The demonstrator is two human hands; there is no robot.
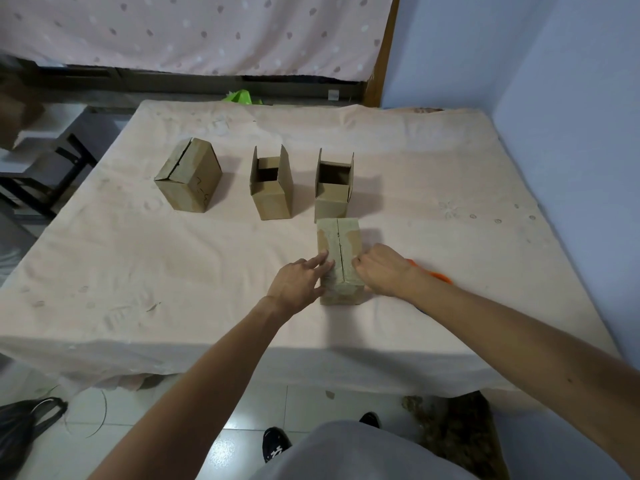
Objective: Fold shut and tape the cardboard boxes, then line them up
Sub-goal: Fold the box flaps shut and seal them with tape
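Your left hand (298, 285) lies with straight fingers pressed on top of the near box (341, 251), left of its seam. Your right hand (381, 271) sits at that box's right edge, fingers curled; grip cannot be determined. Table (138, 258): covered in pale cloth. Left box (188, 174): flaps folded, seam gaping. Near box: flaps down, just in front of the right box (332, 199). Middle box (273, 199) and right box: flaps upright. Orange object (440, 276): partly hidden behind your right wrist
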